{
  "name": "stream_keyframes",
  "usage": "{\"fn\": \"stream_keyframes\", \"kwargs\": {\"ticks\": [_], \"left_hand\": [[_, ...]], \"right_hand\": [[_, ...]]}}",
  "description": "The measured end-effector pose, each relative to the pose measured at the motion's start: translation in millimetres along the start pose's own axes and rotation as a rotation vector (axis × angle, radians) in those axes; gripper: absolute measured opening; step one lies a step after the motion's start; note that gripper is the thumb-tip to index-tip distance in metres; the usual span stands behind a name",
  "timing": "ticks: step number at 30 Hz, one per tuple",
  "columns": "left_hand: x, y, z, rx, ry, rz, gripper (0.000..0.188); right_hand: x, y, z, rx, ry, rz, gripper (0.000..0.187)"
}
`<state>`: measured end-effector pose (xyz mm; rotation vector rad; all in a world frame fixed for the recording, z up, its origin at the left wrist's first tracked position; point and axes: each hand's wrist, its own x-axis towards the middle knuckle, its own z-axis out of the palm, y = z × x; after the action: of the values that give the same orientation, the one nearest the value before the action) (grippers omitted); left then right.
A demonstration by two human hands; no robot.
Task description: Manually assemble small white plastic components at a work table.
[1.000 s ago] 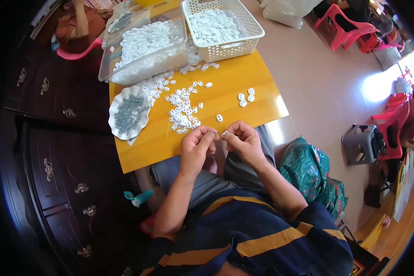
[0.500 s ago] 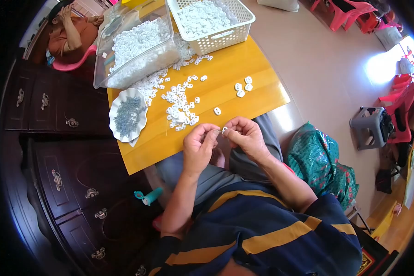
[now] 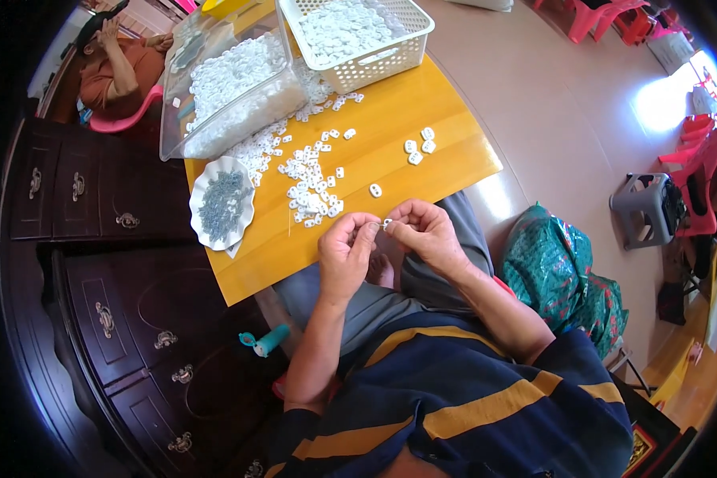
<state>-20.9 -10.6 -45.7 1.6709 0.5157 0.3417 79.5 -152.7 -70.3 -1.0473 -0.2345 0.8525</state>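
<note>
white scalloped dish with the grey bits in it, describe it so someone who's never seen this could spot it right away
Start at the yellow table in front of the person. Along its left edge, below the clear plastic tub of white pieces, lies the white scalloped dish. It alone has a wavy rim and holds small grey parts, while everything around it is white.

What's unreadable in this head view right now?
- Small white piece pinched between left hand and right hand: too small, fingers cover it.
- Grey bits in the white dish: too small to tell.
- White basket: far side cut by top edge.
</note>
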Motion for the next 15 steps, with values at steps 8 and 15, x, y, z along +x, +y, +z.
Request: {"fn": "stream_keyframes", "kwargs": {"ticks": [8,15], "left_hand": [[-0.6,4.4,1.0,0.063,-0.001,0.016,0.009],[-0.3,7.3,6.0,0.102,0.045,0.027,0.007]], "right_hand": [[1.2,7.0,-3.1,-0.009,0.000,-0.010,0.008],[-0.1,5.3,-1.2,-0.007,0.014,0.011,0.007]]}}
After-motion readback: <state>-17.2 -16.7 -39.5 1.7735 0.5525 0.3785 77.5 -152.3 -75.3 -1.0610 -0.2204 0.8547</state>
